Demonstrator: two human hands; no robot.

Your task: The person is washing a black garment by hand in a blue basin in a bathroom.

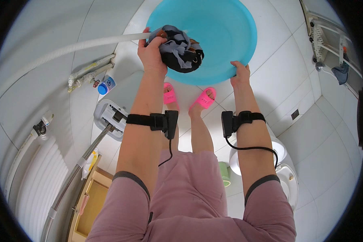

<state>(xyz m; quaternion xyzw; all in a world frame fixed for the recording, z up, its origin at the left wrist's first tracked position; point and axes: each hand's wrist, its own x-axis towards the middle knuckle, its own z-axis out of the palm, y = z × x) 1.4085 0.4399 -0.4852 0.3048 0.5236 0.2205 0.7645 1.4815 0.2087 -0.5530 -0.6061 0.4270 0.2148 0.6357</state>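
The cloth bundle [177,50], crumpled grey and black with brown patches, lies directly at 3 o'clock from the left hand [151,52] and at about 10 o'clock from the right hand [241,74], so the left is much the nearer. Bunched as it is, its longer axis slants roughly from 11 to 5 o'clock, over the 8 o'clock side of the blue basin [226,30]; whether it touches the rim I cannot tell.

The left hand is closed around the bundle, thumb on top, most fingers hidden. A white ribbed hose [78,47] comes in from 9 o'clock and reaches this hand; whether the hand grips it too, and where its end lies, is hidden.

The right hand is curled on the basin's rim at 5 o'clock, thumb to the inner side, with no cloth in it.
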